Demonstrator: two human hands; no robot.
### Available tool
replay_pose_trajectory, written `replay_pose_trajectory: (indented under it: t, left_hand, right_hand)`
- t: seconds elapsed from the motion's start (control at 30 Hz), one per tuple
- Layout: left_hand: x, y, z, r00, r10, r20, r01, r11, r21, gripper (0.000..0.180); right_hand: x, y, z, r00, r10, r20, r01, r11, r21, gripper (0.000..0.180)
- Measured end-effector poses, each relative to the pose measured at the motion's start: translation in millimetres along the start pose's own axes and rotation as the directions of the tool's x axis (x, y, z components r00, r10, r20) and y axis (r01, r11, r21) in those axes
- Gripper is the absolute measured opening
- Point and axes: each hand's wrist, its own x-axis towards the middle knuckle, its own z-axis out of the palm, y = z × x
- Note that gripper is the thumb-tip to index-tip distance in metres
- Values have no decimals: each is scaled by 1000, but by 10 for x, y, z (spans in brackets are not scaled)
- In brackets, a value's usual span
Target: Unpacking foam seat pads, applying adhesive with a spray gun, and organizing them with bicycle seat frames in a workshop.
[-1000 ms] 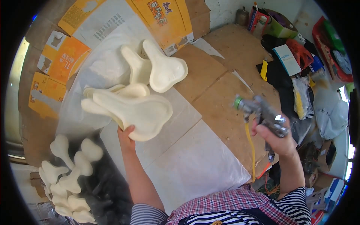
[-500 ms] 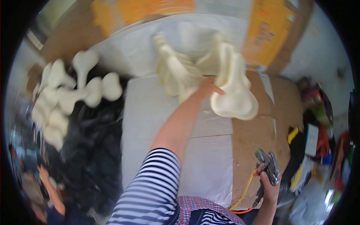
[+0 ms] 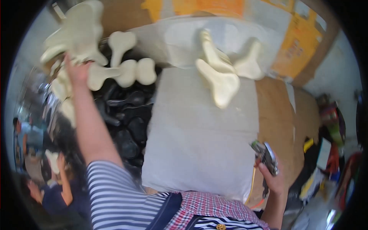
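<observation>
- The left hand (image 3: 78, 71) is raised far out to the person's left, arm stretched in a striped sleeve, fingers wrapped around the edge of a large cream moulded piece (image 3: 76, 36) that it holds up at the top left of the view
- That piece is pale, smooth and shaped with a wide body narrowing to a neck; it is tilted and partly blurred, so its exact outline is hard to read
- Just below and beside it lies a stack of similar cream pieces (image 3: 126, 71), overlapping one another, resting on a heap of black moulded parts (image 3: 126, 126)
- The right hand (image 3: 274, 180) is low at the person's right side, closed around the grip of a metal spray gun (image 3: 264, 155); a yellow hose (image 3: 251, 188) runs down from near it
- Between the two hands lies a grey-white sheet (image 3: 199, 145) spread over the surface, with brown cardboard (image 3: 274, 115) showing at its right edge
- At the far end of the sheet rest more cream pieces (image 3: 222, 76), well apart from both hands, two crossing each other with necks pointing away
- Orange and yellow cartons (image 3: 295, 50) stand behind them
- At the lower left another person (image 3: 57, 191) in a dark top is partly in view
- Mixed clutter (image 3: 329, 153) lies to the far right
</observation>
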Motion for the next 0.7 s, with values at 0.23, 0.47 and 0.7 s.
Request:
replay_pose_trajectory:
  t: [0.23, 0.47, 0.7]
  left_hand:
    - [-949, -1959, -129, 859, -496, 125, 467, 860, 205, 26]
    - [-2754, -3278, 1396, 627, -730, 274, 413, 609, 677, 53]
    - [-2609, -3590, 998, 729, -665, 162, 470, 658, 588, 41]
  right_hand:
    - [6, -16, 12, 981, -24, -191, 1, 992, -123, 50]
    - [155, -626, 54, 987, -136, -80, 137, 991, 7, 55]
    - [207, -431, -119, 992, -113, -57, 114, 993, 20, 56]
